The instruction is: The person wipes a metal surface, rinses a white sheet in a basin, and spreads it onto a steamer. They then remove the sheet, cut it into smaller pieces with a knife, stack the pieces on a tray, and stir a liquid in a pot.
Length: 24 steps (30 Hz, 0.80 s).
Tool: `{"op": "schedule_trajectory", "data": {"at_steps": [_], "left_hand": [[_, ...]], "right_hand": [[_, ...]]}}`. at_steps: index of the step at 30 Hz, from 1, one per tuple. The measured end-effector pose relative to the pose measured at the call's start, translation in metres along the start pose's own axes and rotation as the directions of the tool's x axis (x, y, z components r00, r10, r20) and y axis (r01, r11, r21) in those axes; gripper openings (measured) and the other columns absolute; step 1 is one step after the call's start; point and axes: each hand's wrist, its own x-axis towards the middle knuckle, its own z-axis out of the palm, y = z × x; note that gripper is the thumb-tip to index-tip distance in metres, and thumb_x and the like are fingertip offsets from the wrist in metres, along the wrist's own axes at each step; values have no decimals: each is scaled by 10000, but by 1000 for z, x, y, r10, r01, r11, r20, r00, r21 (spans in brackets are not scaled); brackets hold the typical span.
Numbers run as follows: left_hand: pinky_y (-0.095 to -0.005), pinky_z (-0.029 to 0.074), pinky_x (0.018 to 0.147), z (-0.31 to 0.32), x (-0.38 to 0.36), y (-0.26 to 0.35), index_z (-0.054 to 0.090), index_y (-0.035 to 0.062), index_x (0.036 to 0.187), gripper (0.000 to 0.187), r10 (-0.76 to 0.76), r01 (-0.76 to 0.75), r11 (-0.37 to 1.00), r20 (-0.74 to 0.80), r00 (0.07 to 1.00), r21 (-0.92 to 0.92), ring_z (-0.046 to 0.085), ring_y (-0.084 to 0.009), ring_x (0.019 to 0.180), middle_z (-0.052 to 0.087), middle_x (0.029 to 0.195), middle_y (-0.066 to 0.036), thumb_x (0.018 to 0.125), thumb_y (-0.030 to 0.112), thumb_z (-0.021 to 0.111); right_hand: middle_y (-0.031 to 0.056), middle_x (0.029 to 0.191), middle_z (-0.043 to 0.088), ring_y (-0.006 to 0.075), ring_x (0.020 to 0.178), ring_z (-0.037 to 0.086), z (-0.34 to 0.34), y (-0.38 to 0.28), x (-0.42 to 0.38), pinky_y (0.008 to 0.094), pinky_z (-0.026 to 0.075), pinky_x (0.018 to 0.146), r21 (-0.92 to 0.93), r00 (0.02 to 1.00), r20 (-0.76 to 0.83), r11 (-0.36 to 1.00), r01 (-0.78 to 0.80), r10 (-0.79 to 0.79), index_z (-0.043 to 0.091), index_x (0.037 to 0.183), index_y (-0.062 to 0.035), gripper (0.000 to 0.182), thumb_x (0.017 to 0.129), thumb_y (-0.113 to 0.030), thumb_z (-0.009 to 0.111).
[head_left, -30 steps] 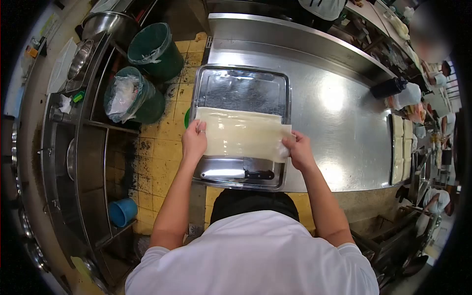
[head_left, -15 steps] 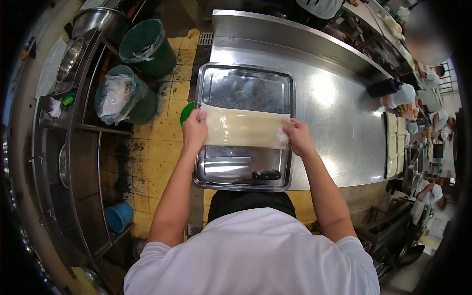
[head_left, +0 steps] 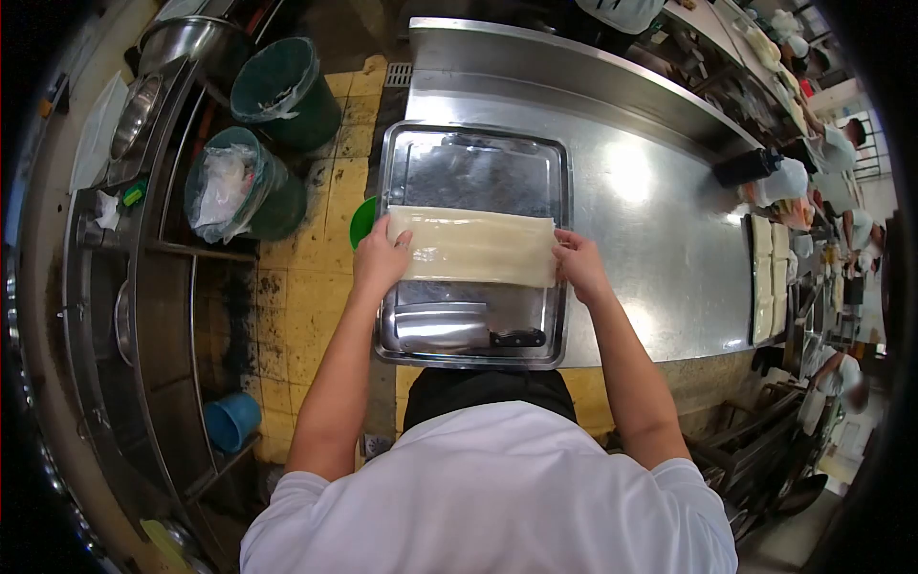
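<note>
At the far left, past the steel shelving (head_left: 172,316), a blue bucket (head_left: 232,422) and a dark green bin (head_left: 277,210) with a plastic bag in it stood on your side. A bright green round thing (head_left: 361,222) peeped out beside the tray (head_left: 473,177). Your left hand (head_left: 380,256) had its fingers closed narrowly on the left end of the pale sheet (head_left: 483,251), thumb on top. The sheet spanned the middle of the tray, nearly flat; whether it lay fully on the metal, you could not tell. Nearer you, a cleaver (head_left: 442,327) lay in the tray, handle to the right. Your right hand (head_left: 580,265) pinched the sheet's right end, fingers drawn together.

You seemed to be straightening the sheet by its ends; the next move called for even, gentle tension from both hands. Further right on the surface (head_left: 660,287) were a dark bottle (head_left: 744,168) and pale blocks (head_left: 762,258). No brand, label or writing was readable.
</note>
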Motion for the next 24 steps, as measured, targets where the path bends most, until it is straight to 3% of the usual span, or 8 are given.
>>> {"op": "schedule_trajectory", "data": {"at_steps": [3,8,10,11,13,16,20,24], "left_hand": [[-505,506,902,-5,-14,2,476,27,1416,634,12,-12,1000,-1,1000,19,654,-437,1063,699,1133,-238,896,311,701],[-493,515,875,-19,-58,16,440,-28,1430,666,-49,50,995,-16,999,84,681,-421,992,730,1011,-213,895,270,702],[-490,519,863,-20,-74,11,428,-21,1450,681,-78,84,992,-68,995,93,689,-409,971,737,958,-197,897,268,701],[-489,521,858,-22,-80,7,423,-18,1460,688,-91,100,990,-93,991,100,693,-404,960,741,932,-189,899,267,701],[-478,522,841,-30,-96,6,437,-10,1460,685,-148,168,980,-168,975,110,696,-390,939,741,901,-177,898,272,707],[-464,521,819,-44,-116,0,484,-5,1430,653,-153,182,978,-237,960,106,698,-366,886,736,868,-164,895,283,721],[-446,520,786,-55,-130,-17,545,-5,1374,600,-101,135,987,-321,942,87,693,-325,804,716,815,-146,888,289,739],[-433,526,760,-59,-114,-45,577,1,1340,561,-106,126,991,-324,940,42,691,-306,772,704,790,-139,884,282,744]], "right_hand": [[171,991,743,259,847,725,-9,21,-7,361,563,733,-320,936,-45,893,317,-349,658,1233,35,376,884,-100,633],[202,1042,723,360,952,704,13,23,-91,426,558,858,-511,877,359,719,471,-319,695,1154,-11,342,845,-156,673],[190,1078,642,364,1071,627,26,43,-113,458,521,935,-589,745,548,458,666,-381,670,1103,-39,335,780,-129,673],[172,1043,629,351,1049,615,32,63,-110,455,524,890,-578,639,641,280,766,-425,666,1074,-45,340,742,-117,684],[165,1044,633,322,1045,615,43,72,-116,434,525,846,-609,587,698,92,788,-410,663,1028,-41,329,711,-120,701],[161,1013,647,311,998,635,54,89,-104,418,527,807,-601,532,733,-39,798,-424,649,989,-37,298,713,-132,706],[153,968,683,328,931,678,58,65,-100,422,547,796,-577,544,785,-30,816,-295,647,967,-34,232,758,-126,687],[224,980,695,379,959,689,59,34,-109,464,550,839,-635,689,693,274,722,-209,645,951,7,280,788,-213,703]]}}
